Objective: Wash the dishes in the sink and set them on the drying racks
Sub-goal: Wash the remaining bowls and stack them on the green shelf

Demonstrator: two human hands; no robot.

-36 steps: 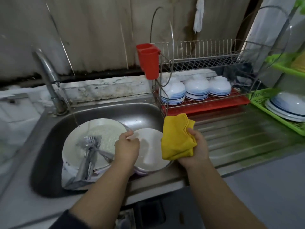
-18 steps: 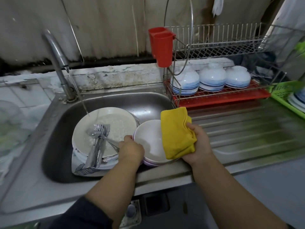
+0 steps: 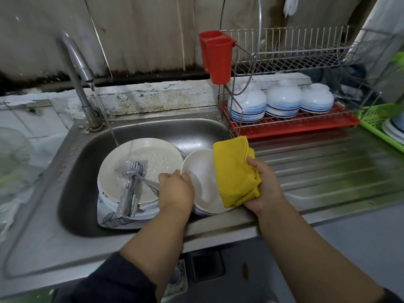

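Note:
My left hand (image 3: 176,190) grips the left rim of a white bowl (image 3: 202,184) tilted at the right side of the steel sink (image 3: 72,189). My right hand (image 3: 265,186) holds a folded yellow cloth (image 3: 235,171) against the bowl's right side. To the left, a stack of white plates (image 3: 157,159) sits in the sink with several forks and spoons (image 3: 131,184) lying on top. A thin stream of water runs from the tap (image 3: 76,62) onto the top plate.
A two-tier wire drying rack (image 3: 295,53) stands at the back right with a red cutlery holder (image 3: 217,57) and three upturned blue-striped bowls (image 3: 282,100) on its red tray. A green basket (image 3: 376,119) with plates sits far right. The ribbed drainboard (image 3: 328,171) lies beside the sink.
The bowl has tipped up a little more toward me and the cloth lies further over its right side. My view has shifted left and down.

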